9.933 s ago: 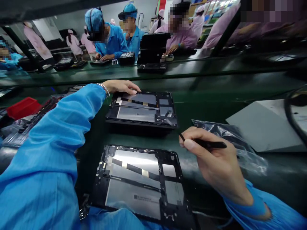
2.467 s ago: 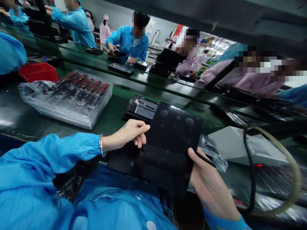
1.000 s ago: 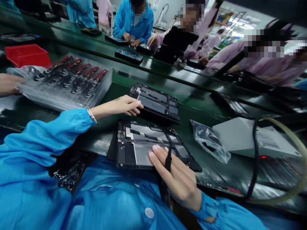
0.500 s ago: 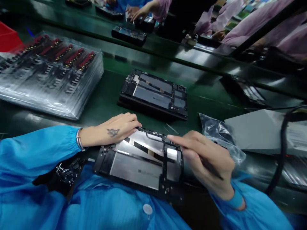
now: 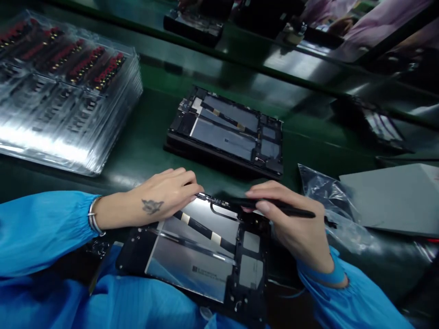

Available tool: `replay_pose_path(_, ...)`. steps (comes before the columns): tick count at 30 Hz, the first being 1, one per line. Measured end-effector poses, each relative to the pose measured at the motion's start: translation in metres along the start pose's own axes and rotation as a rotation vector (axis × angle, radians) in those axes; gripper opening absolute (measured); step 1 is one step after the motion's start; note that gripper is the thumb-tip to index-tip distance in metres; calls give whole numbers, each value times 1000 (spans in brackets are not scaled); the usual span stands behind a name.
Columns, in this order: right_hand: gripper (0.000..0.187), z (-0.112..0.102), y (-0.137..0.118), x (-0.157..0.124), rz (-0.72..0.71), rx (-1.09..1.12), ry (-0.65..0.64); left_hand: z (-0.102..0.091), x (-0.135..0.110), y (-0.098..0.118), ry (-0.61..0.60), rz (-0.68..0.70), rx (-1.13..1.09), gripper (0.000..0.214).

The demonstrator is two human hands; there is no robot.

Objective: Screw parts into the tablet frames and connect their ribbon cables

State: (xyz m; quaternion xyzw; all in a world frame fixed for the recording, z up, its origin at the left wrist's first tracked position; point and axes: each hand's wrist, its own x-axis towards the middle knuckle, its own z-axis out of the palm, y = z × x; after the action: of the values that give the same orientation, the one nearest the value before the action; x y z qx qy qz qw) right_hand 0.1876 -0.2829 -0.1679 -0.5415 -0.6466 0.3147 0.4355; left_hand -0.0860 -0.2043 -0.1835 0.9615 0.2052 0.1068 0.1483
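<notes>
In front of my body, an opened tablet with a black frame and silver inner plates is tilted, its near edge against my blue smock. My left hand grips its far left edge, fingers closed over the rim. Between the thumb and fingers of my right hand is a slim black pen-like tool. It lies almost level along the tablet's far right edge, where its tip is hard to make out. A dark ribbon cable runs slantwise across the tablet's plates.
More opened tablets lie stacked on the green bench beyond my hands. Clear trays of small red-and-black parts are piled at left. A plastic bag and a grey box sit at right. Co-workers' pink sleeves show at the back.
My right hand has turned so that the black tool now lies along the tablet's far edge, the forefinger no longer pointing out over it. The tablet is tilted more, and the view has shifted.
</notes>
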Motion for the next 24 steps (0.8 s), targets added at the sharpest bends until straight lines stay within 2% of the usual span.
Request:
replay_pose_path(2,9,1,3,-7,62,71,-4,0,0,0,-1,1,12,29)
replay_pose_path(6,9,2,7,-12,50,34,32,1,0,-1,1,5,22,27)
replay_pose_path(12,22,0,3,-11,69,181,-108,2,0,-1,12,-2,16,26)
replay_pose_path(15,21,1,1,-9,69,124,-115,1,0,0,16,10,34,24)
replay_pose_path(20,17,5,0,-8,-9,30,-66,0,1,1,19,11,44,23)
replay_pose_path(24,15,7,2,-10,28,-25,-31,1,0,0,18,17,47,24)
